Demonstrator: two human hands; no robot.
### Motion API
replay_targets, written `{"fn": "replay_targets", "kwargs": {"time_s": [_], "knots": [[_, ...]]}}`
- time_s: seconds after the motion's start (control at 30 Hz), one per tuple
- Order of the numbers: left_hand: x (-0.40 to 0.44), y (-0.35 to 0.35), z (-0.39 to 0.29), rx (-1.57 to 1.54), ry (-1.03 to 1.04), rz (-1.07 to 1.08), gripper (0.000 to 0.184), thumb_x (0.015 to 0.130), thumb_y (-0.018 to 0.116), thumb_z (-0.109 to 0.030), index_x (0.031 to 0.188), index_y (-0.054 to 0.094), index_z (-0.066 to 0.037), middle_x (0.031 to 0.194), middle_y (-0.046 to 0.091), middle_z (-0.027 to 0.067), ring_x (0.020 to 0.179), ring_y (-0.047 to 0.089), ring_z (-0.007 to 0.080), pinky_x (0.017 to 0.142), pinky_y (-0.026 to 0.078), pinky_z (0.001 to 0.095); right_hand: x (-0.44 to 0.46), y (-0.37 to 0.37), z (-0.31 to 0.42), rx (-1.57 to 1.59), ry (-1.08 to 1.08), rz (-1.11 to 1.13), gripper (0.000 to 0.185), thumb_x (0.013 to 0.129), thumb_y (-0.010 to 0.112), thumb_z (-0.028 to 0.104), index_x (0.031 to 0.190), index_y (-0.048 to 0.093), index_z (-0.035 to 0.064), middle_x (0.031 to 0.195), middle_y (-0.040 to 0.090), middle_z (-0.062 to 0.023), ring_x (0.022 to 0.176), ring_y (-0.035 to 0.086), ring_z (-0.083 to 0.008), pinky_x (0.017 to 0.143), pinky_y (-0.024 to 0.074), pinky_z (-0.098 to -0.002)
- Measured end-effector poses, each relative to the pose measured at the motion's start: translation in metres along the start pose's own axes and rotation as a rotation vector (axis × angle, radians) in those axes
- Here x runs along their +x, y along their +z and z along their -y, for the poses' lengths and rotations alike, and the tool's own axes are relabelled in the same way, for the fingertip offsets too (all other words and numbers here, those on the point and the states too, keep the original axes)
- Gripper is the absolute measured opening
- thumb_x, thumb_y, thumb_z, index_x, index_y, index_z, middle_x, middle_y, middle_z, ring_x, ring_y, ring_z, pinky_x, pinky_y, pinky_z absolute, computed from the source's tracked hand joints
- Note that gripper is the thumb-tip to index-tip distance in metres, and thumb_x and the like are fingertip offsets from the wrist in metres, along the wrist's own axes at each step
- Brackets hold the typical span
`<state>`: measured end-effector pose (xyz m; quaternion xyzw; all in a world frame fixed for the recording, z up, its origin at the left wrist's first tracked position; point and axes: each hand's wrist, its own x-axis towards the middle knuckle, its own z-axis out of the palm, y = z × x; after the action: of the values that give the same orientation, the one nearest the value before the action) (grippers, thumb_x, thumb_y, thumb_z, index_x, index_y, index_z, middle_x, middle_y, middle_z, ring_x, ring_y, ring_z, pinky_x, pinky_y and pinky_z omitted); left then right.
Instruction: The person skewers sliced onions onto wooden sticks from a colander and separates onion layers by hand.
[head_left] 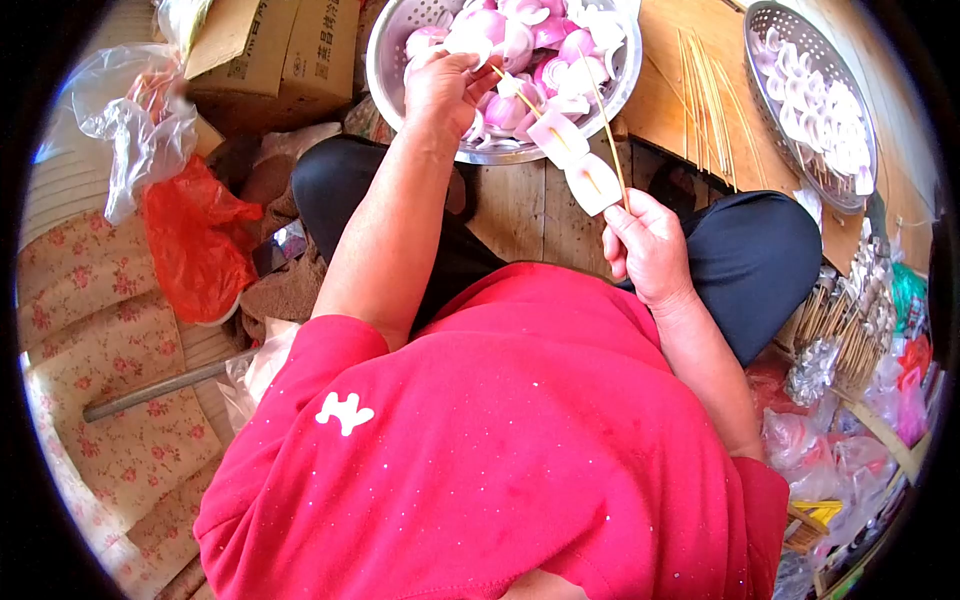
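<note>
Onion pieces on a bamboo skewer, held beside a metal colander

Right hand (650, 245): fingers curled, nearly closed, thumb and index finger pinching a thin, straight bamboo skewer (608, 140). Broad, curved white-and-pink onion pieces (592, 187) are threaded just above it; surfaces smooth, glossy. Left hand (440, 92): partly closed over the colander, fingertips at the cut onion; cannot tell whether a piece is gripped.

Round, silver-coloured metal colander (500, 157): polished rim, perforated wall, heaped with loose purple-and-white onion petals (515, 45), smooth and cupped.

Right of it, brown wooden tabletop (720, 35), grain visible. Loose pale bamboo sticks (712, 105) lie on it, roughly parallel. At its far side, grey perforated metal basket (790, 22) holding rows of curved, pale onion slices (820, 100).

Wearer: red fabric shirt (480, 430), dark trousers (750, 260). Pale plank floor (520, 210) shows between the knees.

Left side of room: brown cardboard box (270, 60), crinkled clear plastic bag (125, 130), red plastic bag (195, 235), cream floral cloth (120, 320) with a grey rod (170, 385) across it. Right side: bundled sticks with crumpled silvery wrapping (850, 310), near more plastic bags (830, 450).
</note>
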<state>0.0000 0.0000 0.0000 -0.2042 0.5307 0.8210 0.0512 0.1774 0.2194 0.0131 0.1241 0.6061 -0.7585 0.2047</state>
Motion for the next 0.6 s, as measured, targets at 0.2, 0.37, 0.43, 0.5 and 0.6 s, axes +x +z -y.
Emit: {"fn": "replay_targets", "kwargs": {"time_s": [0.2,0.37,0.43,0.5,0.6], "knots": [[-0.014,0.01,0.002,0.125,0.025,0.025,0.017,0.085,0.05,0.006,0.102,0.049,0.007,0.091,0.06,0.0181,0.077,0.066,0.0288,0.064,0.059,0.0352,0.0,0.004,-0.004,-0.004,0.001,-0.026,0.015,0.093,0.051,0.016,0.09,0.058,0.0037,0.057,0.053,-0.001,0.04,0.043,-0.005,0.037,0.034,-0.0188],[-0.022,0.016,0.016,0.139,-0.026,0.178,0.022,0.086,0.049,0.004,0.107,0.049,0.008,0.095,0.061,0.0176,0.078,0.066,0.0278,0.067,0.059,0.0366,0.002,0.006,-0.004,0.013,-0.034,-0.054,0.015,0.093,0.051,0.017,0.089,0.058,0.0037,0.057,0.053,-0.001,0.04,0.043,-0.0052,0.037,0.0339,-0.019],[-0.023,0.015,0.018,0.151,0.046,0.136,0.02,0.087,0.049,0.002,0.105,0.049,0.01,0.098,0.06,0.0191,0.084,0.066,0.0311,0.068,0.059,0.0324,0.003,0.007,-0.003,0.018,-0.029,-0.055,0.015,0.093,0.051,0.017,0.089,0.058,0.0038,0.057,0.053,-0.001,0.04,0.043,-0.0052,0.037,0.0339,-0.019],[-0.023,0.016,0.02,0.133,0.05,0.133,0.019,0.087,0.049,0.002,0.105,0.047,0.009,0.098,0.06,0.0195,0.085,0.066,0.0309,0.067,0.059,0.0318,0.002,0.006,0.0,0.012,-0.02,-0.059,0.015,0.093,0.052,0.017,0.089,0.058,0.0038,0.057,0.053,-0.001,0.04,0.043,-0.0052,0.037,0.0338,-0.0191],[-0.021,0.017,0.019,0.092,0.045,0.084,0.021,0.084,0.05,0.006,0.104,0.046,0.007,0.095,0.06,0.0178,0.077,0.066,0.0285,0.067,0.059,0.0377,0.002,0.004,0.001,0.023,-0.013,-0.022,0.016,0.092,0.051,0.018,0.09,0.058,0.0039,0.057,0.053,-0.001,0.039,0.043,-0.0052,0.037,0.0336,-0.019]]}}
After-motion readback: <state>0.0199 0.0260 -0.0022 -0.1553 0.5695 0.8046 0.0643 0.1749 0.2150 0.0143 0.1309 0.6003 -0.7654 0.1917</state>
